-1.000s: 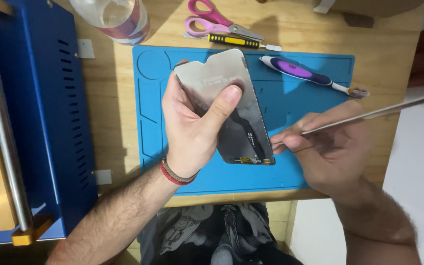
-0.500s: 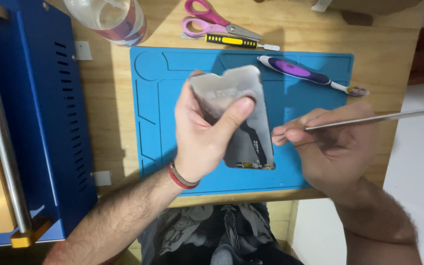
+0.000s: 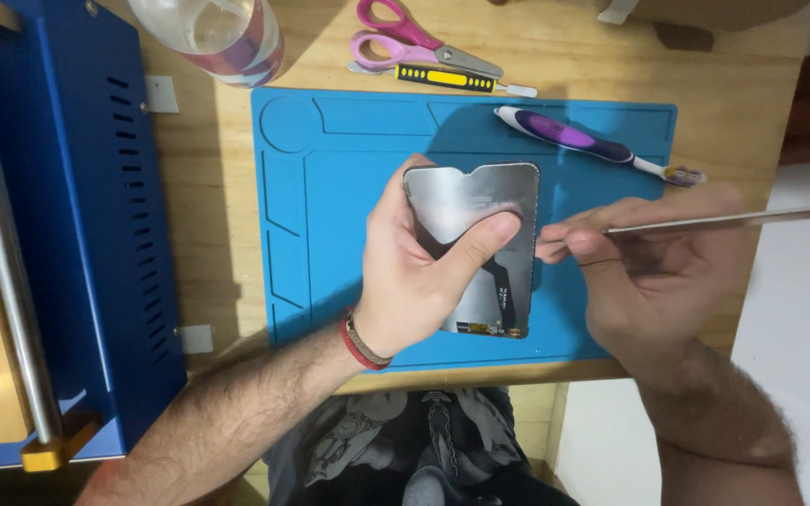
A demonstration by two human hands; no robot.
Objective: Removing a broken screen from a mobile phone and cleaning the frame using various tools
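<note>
Phone screen panel: held above the blue mat, metal back up, now turned more upright than a second ago. Left hand: grip closed on it, thumb across the back. Right hand: grip pinched on thin metal tool, tip now at the panel's right edge. Worktop: toothbrush, scissors.

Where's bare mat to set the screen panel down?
Free: mat left section, between its left edge and the left hand; also the strip under the toothbrush. Crowded: centre, where both hands meet at the screen panel.
</note>
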